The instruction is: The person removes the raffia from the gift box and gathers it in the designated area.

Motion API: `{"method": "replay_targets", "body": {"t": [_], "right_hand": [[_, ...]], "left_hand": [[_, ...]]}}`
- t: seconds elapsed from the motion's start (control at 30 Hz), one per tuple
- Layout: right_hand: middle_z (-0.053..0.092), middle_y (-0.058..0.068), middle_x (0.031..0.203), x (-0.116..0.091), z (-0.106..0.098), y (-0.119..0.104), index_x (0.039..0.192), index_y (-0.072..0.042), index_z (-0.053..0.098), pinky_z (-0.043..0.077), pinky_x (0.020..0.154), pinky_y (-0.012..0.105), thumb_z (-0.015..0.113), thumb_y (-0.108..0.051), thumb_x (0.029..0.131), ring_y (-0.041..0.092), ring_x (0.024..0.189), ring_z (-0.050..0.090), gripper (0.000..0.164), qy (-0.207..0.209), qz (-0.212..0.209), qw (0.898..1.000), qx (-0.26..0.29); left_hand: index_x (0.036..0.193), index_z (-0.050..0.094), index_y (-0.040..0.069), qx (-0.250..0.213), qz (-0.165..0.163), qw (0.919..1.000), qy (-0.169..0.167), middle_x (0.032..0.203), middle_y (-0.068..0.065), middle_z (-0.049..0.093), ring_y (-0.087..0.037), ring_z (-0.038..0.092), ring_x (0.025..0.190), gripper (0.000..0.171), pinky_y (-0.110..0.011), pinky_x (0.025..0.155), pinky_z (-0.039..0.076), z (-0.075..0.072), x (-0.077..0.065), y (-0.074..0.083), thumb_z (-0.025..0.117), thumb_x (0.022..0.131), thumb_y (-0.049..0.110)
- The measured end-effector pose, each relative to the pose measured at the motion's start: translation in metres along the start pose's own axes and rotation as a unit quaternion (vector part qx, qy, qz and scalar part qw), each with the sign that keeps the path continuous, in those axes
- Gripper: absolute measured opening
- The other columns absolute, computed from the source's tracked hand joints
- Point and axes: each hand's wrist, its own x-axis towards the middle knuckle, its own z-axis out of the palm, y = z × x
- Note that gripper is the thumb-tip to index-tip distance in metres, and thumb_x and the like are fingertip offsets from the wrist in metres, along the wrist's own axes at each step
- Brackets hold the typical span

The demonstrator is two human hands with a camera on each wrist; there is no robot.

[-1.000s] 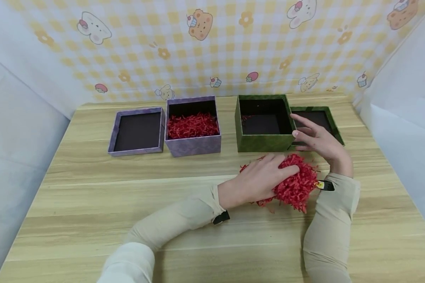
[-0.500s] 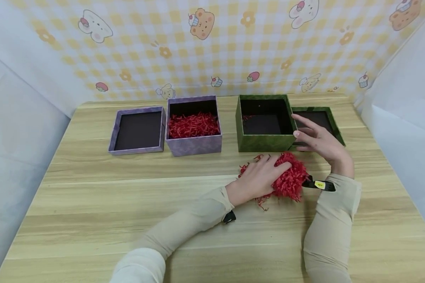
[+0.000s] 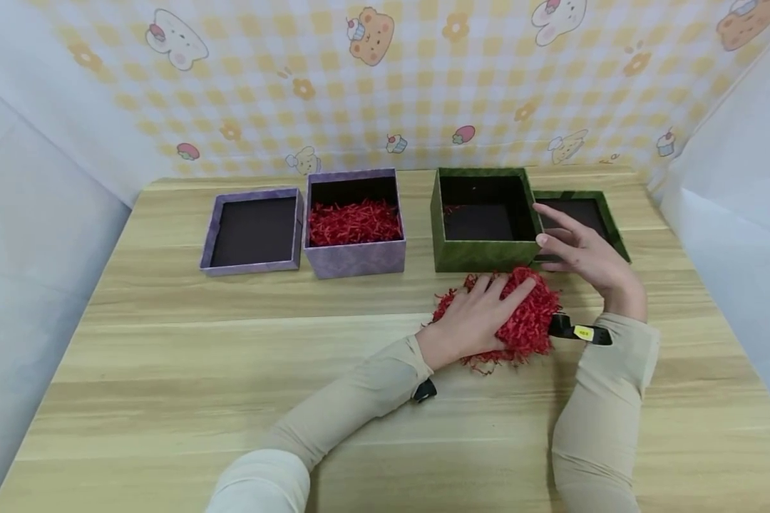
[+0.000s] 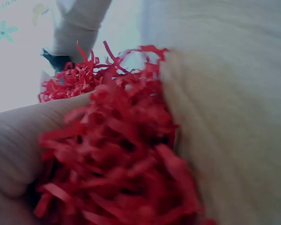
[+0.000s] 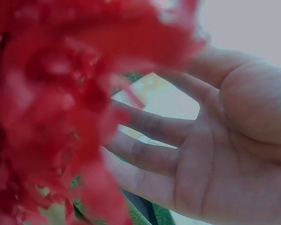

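My left hand (image 3: 471, 320) grips a loose heap of red shredded paper (image 3: 534, 317) low over the table, in front of the green box (image 3: 488, 256). In the left wrist view, crinkled paper strips (image 4: 126, 154) bulge beside the thumb. My right hand (image 3: 584, 256) has its fingers spread at the right wall of the green box, thumb and fingertips right at its rim. The right wrist view shows its bare palm (image 5: 201, 159), with blurred red strips (image 5: 47, 103) near the camera. Only a few red shreds lie in the dark inside of the green box.
A purple box (image 3: 356, 260) holding red shredded paper (image 3: 355, 222) stands left of the green one. Its purple lid (image 3: 252, 269) lies inside-up farther left. Behind my right hand lies the green lid (image 3: 612, 226). A checkered backdrop (image 3: 263, 121) rises behind the wooden table (image 3: 199, 377).
My left hand has shifted slightly right and away from me; the red paper under it sits closer to the green box, more bunched. My right hand has kept its place.
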Motion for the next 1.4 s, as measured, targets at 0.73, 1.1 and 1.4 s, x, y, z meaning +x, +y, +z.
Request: {"method": "replay_targets", "body": {"t": [0.73, 1.1, 1.4], "right_hand": [[0.029, 0.024, 0.144, -0.002, -0.001, 0.000, 0.148, -0.035, 0.021, 0.049, 0.084, 0.037, 0.049, -0.039, 0.095, 0.028, 0.114, 0.045, 0.060, -0.002, -0.011, 1.000, -0.018], [0.028, 0.023, 0.145, -0.001, -0.001, 0.001, 0.148, -0.037, 0.021, 0.049, 0.085, 0.037, 0.049, -0.040, 0.095, 0.027, 0.115, 0.044, 0.060, -0.006, -0.008, 1.000, -0.012], [0.028, 0.023, 0.144, -0.001, -0.001, 0.001, 0.148, -0.038, 0.022, 0.049, 0.084, 0.036, 0.049, -0.039, 0.095, 0.028, 0.115, 0.044, 0.059, -0.005, -0.010, 1.000, -0.011]], "left_hand": [[0.150, 0.017, 0.015, -0.103, -0.015, 0.9945, 0.004, 0.153, -0.009, 0.014, -0.025, 0.007, 0.140, 0.092, -0.041, 0.110, 0.011, -0.095, -0.037, -0.047, 0.061, 0.081, 0.056], [0.151, 0.011, 0.016, -0.199, -0.235, 0.9483, 0.076, 0.155, -0.009, 0.007, -0.023, 0.001, 0.140, 0.101, -0.048, 0.109, 0.012, -0.120, -0.095, -0.148, 0.069, 0.077, 0.054], [0.147, -0.017, 0.024, -0.238, -0.315, 0.9182, 0.028, 0.152, -0.006, -0.022, -0.017, -0.023, 0.136, 0.125, -0.060, 0.105, 0.002, -0.096, -0.110, -0.193, 0.072, 0.067, 0.062]]}}
